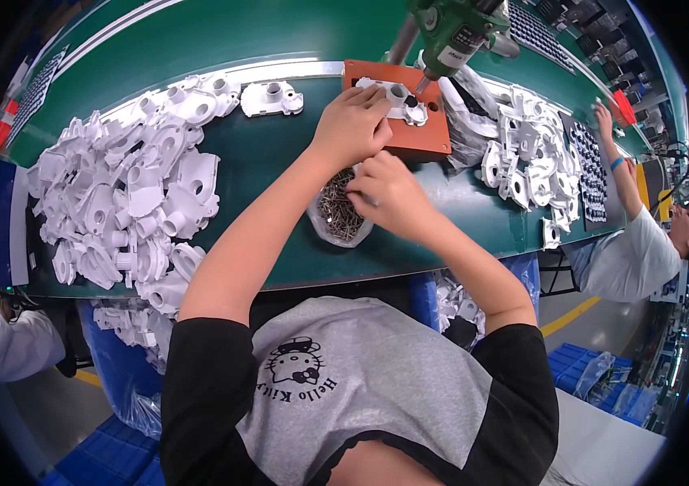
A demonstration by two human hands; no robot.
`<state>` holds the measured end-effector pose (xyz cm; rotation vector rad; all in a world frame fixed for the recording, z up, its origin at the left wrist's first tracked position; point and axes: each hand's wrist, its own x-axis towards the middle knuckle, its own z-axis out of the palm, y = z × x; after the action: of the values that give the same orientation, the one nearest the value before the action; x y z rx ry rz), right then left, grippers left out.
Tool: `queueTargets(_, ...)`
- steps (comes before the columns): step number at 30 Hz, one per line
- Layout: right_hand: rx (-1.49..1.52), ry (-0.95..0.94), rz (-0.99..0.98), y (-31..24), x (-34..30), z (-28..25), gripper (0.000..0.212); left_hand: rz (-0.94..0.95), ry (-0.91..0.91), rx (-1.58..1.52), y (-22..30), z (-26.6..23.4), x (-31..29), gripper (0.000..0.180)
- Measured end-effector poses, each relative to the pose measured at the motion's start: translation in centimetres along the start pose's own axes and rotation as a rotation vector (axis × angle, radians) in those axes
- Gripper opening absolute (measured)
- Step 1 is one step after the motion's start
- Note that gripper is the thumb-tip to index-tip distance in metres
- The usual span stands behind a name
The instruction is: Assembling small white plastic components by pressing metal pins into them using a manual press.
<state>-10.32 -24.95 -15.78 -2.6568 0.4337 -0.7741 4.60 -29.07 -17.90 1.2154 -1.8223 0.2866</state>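
My left hand (351, 125) reaches up to the orange fixture block (433, 139), its curled fingers on the near left end of a white plastic housing (395, 91) seated there. A small black piece shows on that housing. Close below, my right hand (393, 194) is over the bowl of screws (343, 212), thumb and fingers drawn together at its right side. Whatever lies between those fingertips is too small to make out. Above the block hangs the tip of a green machine head (450, 49), apart from the housing.
Loose white housings (138, 182) are heaped on the green table's left, with a single housing (271, 99) behind. More white parts (526, 150) and a black tray (587, 170) lie right, beside clear plastic bags (470, 121). Blue bins stand below the near edge. Co-workers sit at both sides.
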Motion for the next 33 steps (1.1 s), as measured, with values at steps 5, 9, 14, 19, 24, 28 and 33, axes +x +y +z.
queueTargets(5,-0.194,-0.094,-0.002,-0.3,0.0,1.0,0.013,-0.027,-0.020,-0.046,0.1,0.1,0.0,0.023)
queueTargets(9,-0.191,-0.118,-0.010,-0.2,0.1,0.7,0.014,-0.025,-0.022,-0.038,0.0,0.0,-0.1,0.023)
queueTargets(14,-0.244,-0.115,-0.031,-0.3,0.2,0.5,0.017,-0.028,-0.024,-0.028,0.0,0.0,-0.1,0.021)
queueTargets(19,-0.319,-0.119,-0.023,-0.4,0.2,1.1,0.018,-0.024,-0.019,-0.032,-0.3,0.2,-0.2,0.020)
queueTargets(24,-0.404,-0.108,-0.044,-0.3,0.0,1.7,0.015,-0.030,-0.012,-0.035,-0.2,0.3,-0.2,0.020)
queueTargets(28,-0.443,-0.117,-0.050,-0.7,0.1,1.5,0.014,-0.007,0.011,-0.015,0.0,0.2,-0.1,0.017)
queueTargets(33,-0.459,-0.077,-0.088,-0.4,-0.1,2.1,0.016,-0.011,0.017,-0.004,0.0,0.2,-0.1,0.016)
